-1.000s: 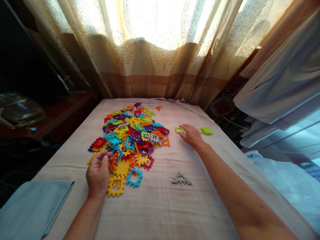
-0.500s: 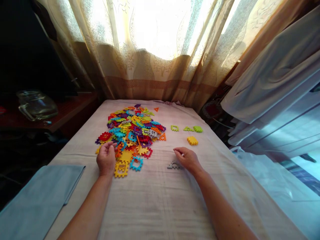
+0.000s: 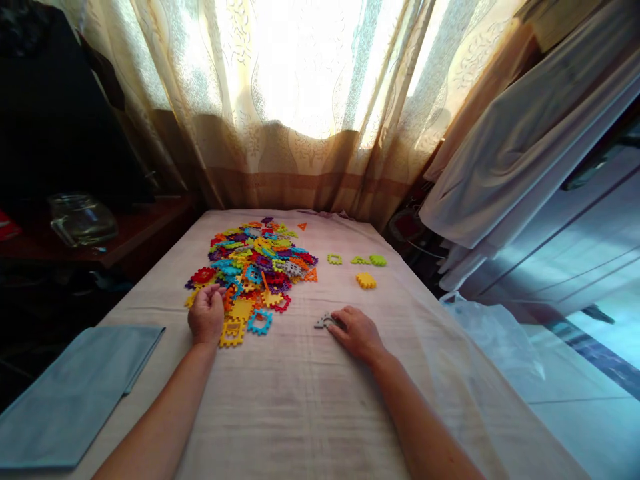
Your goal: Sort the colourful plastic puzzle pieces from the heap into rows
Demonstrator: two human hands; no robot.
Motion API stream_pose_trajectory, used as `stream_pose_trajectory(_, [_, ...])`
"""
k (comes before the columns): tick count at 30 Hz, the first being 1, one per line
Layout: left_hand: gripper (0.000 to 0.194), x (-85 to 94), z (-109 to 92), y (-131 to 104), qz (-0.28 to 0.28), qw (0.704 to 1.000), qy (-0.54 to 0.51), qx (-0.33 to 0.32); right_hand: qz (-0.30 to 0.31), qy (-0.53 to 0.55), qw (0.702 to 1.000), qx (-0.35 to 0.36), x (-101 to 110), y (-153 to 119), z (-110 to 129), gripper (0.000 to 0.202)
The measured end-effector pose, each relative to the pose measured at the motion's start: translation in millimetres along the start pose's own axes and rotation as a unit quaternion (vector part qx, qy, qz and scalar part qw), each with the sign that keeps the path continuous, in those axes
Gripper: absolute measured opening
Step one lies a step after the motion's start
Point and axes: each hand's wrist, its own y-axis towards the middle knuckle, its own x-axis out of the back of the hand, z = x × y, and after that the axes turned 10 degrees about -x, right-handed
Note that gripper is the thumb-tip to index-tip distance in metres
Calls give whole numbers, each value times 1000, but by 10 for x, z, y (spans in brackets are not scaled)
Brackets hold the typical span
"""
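bringing half-curled right fingers (image 3: pixel 345 316) onto the grey piece (image 3: pixel 320 325), unclear if gripping; keeping left fingers (image 3: pixel 213 293) curled by the pile (image 3: pixel 267 251), hold unclear.

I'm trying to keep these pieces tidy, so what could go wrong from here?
The left hand is right at the near edge of the heap, so a nudge might make loosely piled pieces slide. The right hand partly covers the grey piece, so a clumsy grasp could push it away.

home room, patterned curtains (image 3: pixel 280 153) drawn over bright window, cloth-covered table (image 3: pixel 300 400), glass jug (image 3: pixel 83 220) stood on dark red cabinet (image 3: pixel 145 223), pale garments (image 3: pixel 505 147) hung at right
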Motion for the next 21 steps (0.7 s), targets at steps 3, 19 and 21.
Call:
stream_pose_trajectory(3, [25, 0, -2, 8, 5, 1000, -9, 12, -10, -40, 999, 1, 11, 181, -45, 23])
stream_pose_trajectory(19, [26, -13, -32, 15, -2, 997, -49, 55, -202, -64, 970, -120, -60, 884, -358, 29])
stream_pose_trajectory(21, [26, -19, -39, 14, -6, 997, -56, 59, -219, -60, 957, -182, -4, 906, -460, 36])
